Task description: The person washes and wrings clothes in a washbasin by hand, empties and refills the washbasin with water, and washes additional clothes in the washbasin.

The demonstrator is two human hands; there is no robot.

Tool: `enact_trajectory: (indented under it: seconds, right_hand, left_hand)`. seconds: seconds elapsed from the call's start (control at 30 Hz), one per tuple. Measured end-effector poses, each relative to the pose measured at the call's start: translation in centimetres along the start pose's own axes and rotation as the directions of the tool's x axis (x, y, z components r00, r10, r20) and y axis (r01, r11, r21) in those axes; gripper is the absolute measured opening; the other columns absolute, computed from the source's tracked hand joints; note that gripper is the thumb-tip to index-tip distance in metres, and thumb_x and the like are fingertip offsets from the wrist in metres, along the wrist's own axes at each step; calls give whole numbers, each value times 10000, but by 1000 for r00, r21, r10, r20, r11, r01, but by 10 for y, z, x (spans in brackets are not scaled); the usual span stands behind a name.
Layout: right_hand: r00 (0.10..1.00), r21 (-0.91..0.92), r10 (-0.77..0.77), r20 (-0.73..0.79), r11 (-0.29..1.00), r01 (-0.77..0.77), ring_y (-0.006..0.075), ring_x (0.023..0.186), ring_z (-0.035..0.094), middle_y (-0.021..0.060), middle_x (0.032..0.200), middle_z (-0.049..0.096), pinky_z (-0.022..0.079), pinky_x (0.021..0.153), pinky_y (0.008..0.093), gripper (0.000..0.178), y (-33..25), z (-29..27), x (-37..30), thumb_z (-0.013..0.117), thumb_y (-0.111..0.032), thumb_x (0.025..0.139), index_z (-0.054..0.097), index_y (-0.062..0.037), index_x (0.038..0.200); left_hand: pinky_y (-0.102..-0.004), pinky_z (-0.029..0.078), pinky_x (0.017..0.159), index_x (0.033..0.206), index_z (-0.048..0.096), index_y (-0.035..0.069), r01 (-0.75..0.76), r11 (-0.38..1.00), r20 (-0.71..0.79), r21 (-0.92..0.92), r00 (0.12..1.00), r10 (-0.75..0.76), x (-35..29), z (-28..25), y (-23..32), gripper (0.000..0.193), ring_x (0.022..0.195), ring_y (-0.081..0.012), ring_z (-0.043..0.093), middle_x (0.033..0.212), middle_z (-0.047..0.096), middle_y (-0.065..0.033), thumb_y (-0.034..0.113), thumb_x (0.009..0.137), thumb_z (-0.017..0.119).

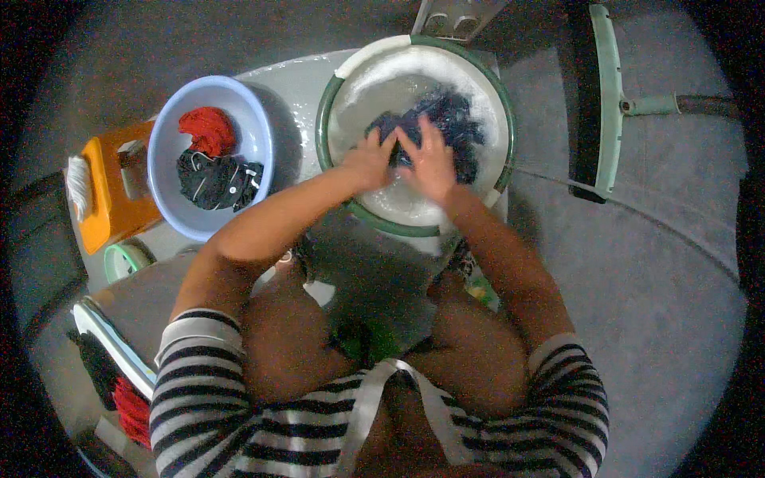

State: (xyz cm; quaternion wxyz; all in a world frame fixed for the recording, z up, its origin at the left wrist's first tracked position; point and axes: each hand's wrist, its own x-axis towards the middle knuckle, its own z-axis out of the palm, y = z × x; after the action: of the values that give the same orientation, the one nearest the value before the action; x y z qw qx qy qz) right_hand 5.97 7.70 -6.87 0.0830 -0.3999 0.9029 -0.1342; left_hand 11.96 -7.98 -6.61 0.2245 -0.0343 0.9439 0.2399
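A dark navy cloth (458, 119) lies wet in a round basin with a green and white rim (511, 111), among white suds. My left hand (370, 165) reaches over the near left part of the cloth with its fingers stretched forward. Close beside it, my right hand (431, 163) rests on the cloth, fingers spread and pointing away from me. The fingertips of both hands nearly meet, and neither hand visibly grips a fold. Whatever lies under the palms is hidden.
Left of the basin stands a light blue tub (155, 151) with a red cloth (209, 131) and a black garment (209, 180). An orange container (100, 195) and a small green-rimmed bowl (126, 261) sit farther left. A floor squeegee (612, 103) is on the right.
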Motion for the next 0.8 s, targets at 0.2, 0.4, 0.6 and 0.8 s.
enact_trajectory:
  seconds: [0.2,0.4,0.6,0.8]
  right_hand:
    - [937,273,207,281,919,-285,355,1004,520,229,1133,496,448,821,396,554,55,-2,9,677,-136,606,520,-104,1137]
    - [993,618,5,-119,783,70,295,845,589,112,892,575,467,738,382,324,-76,-103,6,723,-193,598,599,-73,872]
    - [934,369,-206,-293,877,309,291,806,594,111,871,602,471,704,414,403,-37,-60,10,731,-300,515,610,-85,834]
    - [864,136,350,361,897,-420,322,1112,479,135,1165,537,280,1008,424,570,37,-54,-43,683,-454,657,582,-103,1095]
  left_hand:
    - [-378,439,860,1251,379,55,178,772,118,-611,984,-134,19,1,-5,597,1001,-340,526,1191,453,-212,355,775,581]
    - [-342,472,764,986,602,50,643,-379,643,-666,752,146,4,-39,-6,411,829,-202,592,984,608,-125,406,789,548]
    - [-302,466,777,1003,575,56,421,-531,119,-736,852,510,10,-11,0,225,835,-169,578,906,603,-89,186,861,460]
    - [-319,489,681,904,594,-6,170,500,66,-849,974,-218,-25,-68,30,268,700,-186,604,827,639,-102,199,732,607]
